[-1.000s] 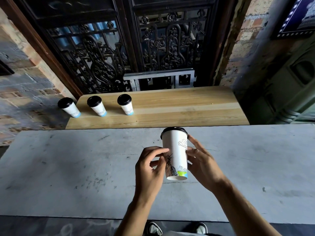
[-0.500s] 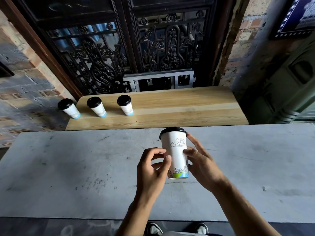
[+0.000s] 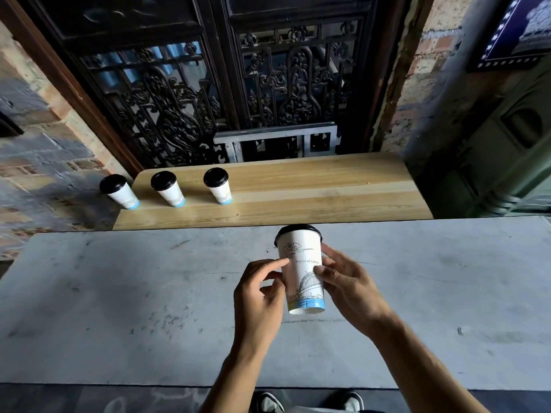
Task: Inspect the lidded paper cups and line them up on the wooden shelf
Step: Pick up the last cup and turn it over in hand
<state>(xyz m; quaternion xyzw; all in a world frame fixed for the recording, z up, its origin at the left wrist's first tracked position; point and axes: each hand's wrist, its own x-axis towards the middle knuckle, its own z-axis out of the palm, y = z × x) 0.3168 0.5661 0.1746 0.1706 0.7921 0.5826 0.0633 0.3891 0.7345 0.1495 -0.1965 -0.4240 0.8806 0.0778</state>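
Grey counter (image 3: 119, 308) fronts wooden shelf (image 3: 298, 192), brick walls (image 3: 38, 162).

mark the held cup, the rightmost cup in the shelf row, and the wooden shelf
held cup (image 3: 302, 272): head view, white printed wall.
rightmost shelf cup (image 3: 216, 177): head view, black lid.
wooden shelf (image 3: 313, 192): head view, bare top.

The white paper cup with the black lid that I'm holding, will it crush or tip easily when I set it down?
The white paper cup with the black lid probably dents if squeezed: thin paper walls. Fingertips alone of the left hand and right hand support it, so likely light. Tall, with a narrow base, it may tip.
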